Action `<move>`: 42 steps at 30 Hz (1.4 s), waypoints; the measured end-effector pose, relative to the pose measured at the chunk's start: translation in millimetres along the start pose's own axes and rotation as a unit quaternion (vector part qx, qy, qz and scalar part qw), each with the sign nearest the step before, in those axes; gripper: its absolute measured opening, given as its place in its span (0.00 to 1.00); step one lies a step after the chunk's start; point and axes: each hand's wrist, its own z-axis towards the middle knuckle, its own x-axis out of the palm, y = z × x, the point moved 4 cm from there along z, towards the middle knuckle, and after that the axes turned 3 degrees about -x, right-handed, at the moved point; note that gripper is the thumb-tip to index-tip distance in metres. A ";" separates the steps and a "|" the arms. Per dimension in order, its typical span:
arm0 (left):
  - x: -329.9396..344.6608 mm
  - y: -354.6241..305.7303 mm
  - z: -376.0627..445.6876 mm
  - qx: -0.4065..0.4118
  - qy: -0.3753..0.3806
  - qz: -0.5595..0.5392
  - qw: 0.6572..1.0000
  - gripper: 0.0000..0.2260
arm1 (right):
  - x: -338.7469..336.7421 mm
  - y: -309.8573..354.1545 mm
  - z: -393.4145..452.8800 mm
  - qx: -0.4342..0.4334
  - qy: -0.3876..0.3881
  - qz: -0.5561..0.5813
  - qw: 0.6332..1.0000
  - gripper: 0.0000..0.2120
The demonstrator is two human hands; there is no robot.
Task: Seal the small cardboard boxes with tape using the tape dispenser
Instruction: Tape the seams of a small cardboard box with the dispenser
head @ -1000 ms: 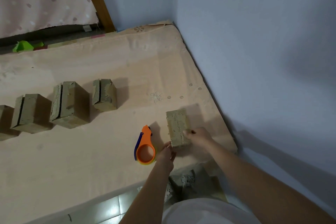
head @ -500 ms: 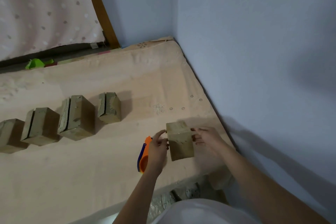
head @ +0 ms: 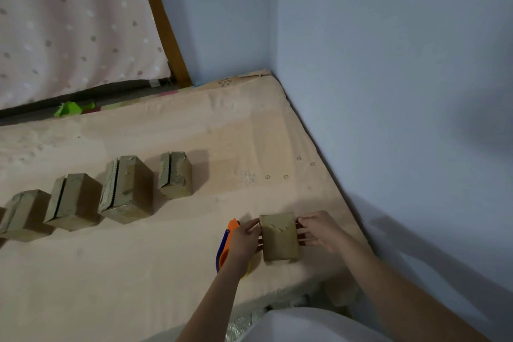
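The mattress (head: 172, 264) fills most of the view, covered in a peach sheet and pushed into the corner of the blue walls (head: 388, 78). Behind it hangs a dotted curtain (head: 69, 22) with a wooden post (head: 162, 22) along its right edge. A row of four boxes (head: 126, 189) stands on the left half of the mattress, well apart from your hands; their tops show a slit between the flaps, and the two on the right have jagged tape along that slit. A sliver of a fifth shows at the left frame edge. Near the front right edge you hold one box (head: 279, 237) upright between both hands. Your left hand (head: 245, 241) grasps its left side, thumb at the top corner and fingers curled behind. Your right hand (head: 319, 230) grasps the right side, fingers spread along that face. Whether the box rests on the sheet or is lifted just off it cannot be told. The dispenser (head: 228, 241), orange with a blue edge, lies on the mattress just left of the box, largely hidden under your left hand and wrist. A green scrap (head: 70, 108) lies at the far edge of the mattress below the curtain.
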 end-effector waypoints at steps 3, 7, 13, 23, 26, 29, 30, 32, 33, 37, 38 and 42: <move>-2.6 4.2 1.6 -0.007 -0.003 -0.020 1.000 0.12 | 1.5 -3.8 0.6 0.002 -0.010 0.022 1.000 0.08; -4.5 0.9 4.5 -0.033 -0.010 -0.027 0.999 0.11 | 2.2 1.6 1.0 -0.015 -0.010 0.030 0.999 0.08; -3.7 -14.6 6.3 -0.033 0.022 0.003 0.999 0.10 | 3.8 5.8 7.4 -0.023 -0.007 0.025 0.999 0.10; -2.0 -13.9 10.7 -0.028 0.000 0.002 1.000 0.10 | 3.1 7.2 10.6 -0.029 -0.009 0.010 0.999 0.05; -1.5 -15.4 11.1 -0.014 -0.037 0.027 0.999 0.10 | 3.0 6.3 12.2 -0.032 -0.007 0.003 0.999 0.06; 0.5 -15.0 11.9 -0.007 -0.059 0.035 0.998 0.10 | 2.1 4.1 16.2 -0.032 -0.008 -0.002 0.999 0.09; 1.5 -15.3 11.2 -0.006 -0.062 0.032 0.998 0.10 | 2.0 3.3 16.9 -0.033 -0.009 -0.003 0.999 0.09; 3.4 -15.2 9.8 -0.001 -0.067 0.039 0.997 0.10 | 1.6 2.4 17.9 -0.035 -0.012 -0.007 0.999 0.09; 4.6 -15.2 9.2 0.001 -0.067 0.041 0.997 0.10 | 1.3 2.0 18.3 -0.036 -0.013 -0.009 0.999 0.09; 6.8 -13.7 10.6 0.002 -0.074 0.042 0.996 0.11 | -0.2 -0.8 21.7 -0.042 -0.028 -0.019 0.999 0.08; 7.4 -13.7 10.2 0.002 -0.078 0.042 0.996 0.10 | -0.2 -1.5 23.2 -0.043 -0.035 -0.023 0.998 0.08; 8.2 -14.1 11.2 0.006 -0.111 0.071 0.991 0.10 | 3.1 -2.1 28.7 -0.048 -0.070 -0.052 0.995 0.04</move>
